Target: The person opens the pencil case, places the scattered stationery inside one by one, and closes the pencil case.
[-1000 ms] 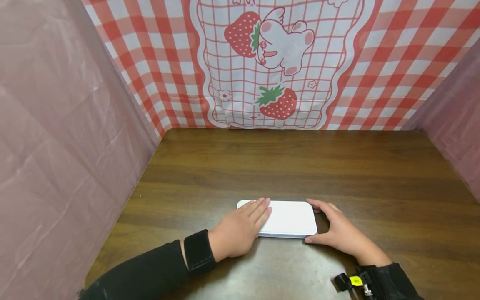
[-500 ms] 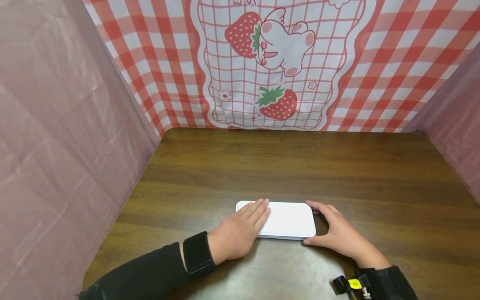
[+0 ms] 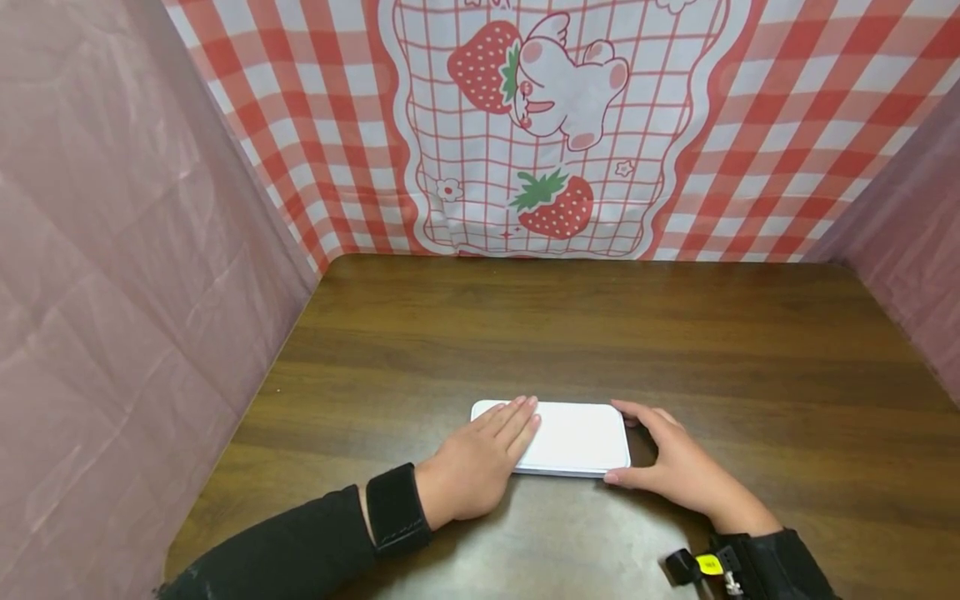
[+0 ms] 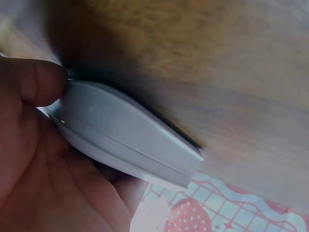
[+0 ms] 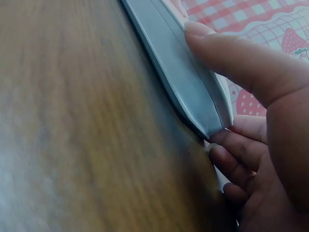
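Observation:
A flat white case (image 3: pixel 576 437) with rounded corners lies lengthwise on the wooden table. A thin seam runs along its narrow side, visible on the case (image 4: pixel 123 133) in the left wrist view. My left hand (image 3: pixel 480 462) lies over the left end, fingers straight across the top; its thumb (image 4: pixel 43 82) is against the end near a lower corner. At the other end my right hand (image 3: pixel 675 458) holds the case between thumb and fingers, thumb (image 5: pixel 227 53) on the near side. Its other fingers curl around the end, their contact partly hidden.
The brown table (image 3: pixel 525 325) ends at a red-and-white checked cloth (image 3: pixel 360 150) with strawberries. Pink sheets (image 3: pixel 135 292) hang on both sides. A black wrist device (image 3: pixel 697 567) with a yellow tag sits on the right wrist.
The right hand and the case shift very slightly left. Both hands otherwise keep their places on the case.

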Demonstrator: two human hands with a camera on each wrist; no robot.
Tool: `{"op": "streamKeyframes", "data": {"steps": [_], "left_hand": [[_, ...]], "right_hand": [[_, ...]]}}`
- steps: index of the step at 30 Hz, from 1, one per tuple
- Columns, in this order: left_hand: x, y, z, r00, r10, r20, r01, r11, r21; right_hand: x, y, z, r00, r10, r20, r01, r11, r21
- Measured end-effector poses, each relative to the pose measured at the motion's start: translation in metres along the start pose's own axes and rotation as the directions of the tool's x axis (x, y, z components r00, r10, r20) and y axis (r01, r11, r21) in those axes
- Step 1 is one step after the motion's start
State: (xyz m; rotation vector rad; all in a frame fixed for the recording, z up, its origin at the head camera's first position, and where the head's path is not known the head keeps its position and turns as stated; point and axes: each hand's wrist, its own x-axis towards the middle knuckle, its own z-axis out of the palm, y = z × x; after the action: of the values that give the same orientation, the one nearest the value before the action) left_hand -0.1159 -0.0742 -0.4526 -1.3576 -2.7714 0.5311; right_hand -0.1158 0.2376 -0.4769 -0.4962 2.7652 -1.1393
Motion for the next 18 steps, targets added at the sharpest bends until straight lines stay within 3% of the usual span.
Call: {"op": "streamKeyframes", "data": {"steps": [6,11,13,15,16,18], "left_hand": [[0.001,-0.003,0.0,1.0,0.012,-0.003,-0.012,0.998,-0.063],[0.002,-0.007,-0.007,0.999,-0.022,0.034,0.03,0.97,-0.243],[0.0,-0.01,-0.013,0.995,-0.077,0.057,0.092,0.934,-0.346],[-0.004,-0.014,-0.019,0.984,-0.157,0.08,0.176,0.877,-0.447],[-0.007,-0.016,-0.022,0.974,-0.205,0.094,0.224,0.838,-0.498],[-0.012,-0.021,-0.027,0.943,-0.307,0.131,0.322,0.736,-0.595]], "right_hand": [[0.0,-0.002,-0.001,1.0,0.015,0.003,-0.015,1.0,0.013],[0.0,0.0,-0.001,1.0,0.022,-0.002,-0.022,1.0,0.012],[0.0,0.001,0.0,1.0,0.027,-0.001,-0.027,1.0,0.012],[0.0,0.002,0.001,1.0,0.024,0.0,-0.024,1.0,0.012],[0.0,0.001,0.001,1.0,0.026,0.001,-0.026,1.0,0.013],[0.0,0.001,0.0,1.0,0.021,0.002,-0.021,1.0,0.014]]}}
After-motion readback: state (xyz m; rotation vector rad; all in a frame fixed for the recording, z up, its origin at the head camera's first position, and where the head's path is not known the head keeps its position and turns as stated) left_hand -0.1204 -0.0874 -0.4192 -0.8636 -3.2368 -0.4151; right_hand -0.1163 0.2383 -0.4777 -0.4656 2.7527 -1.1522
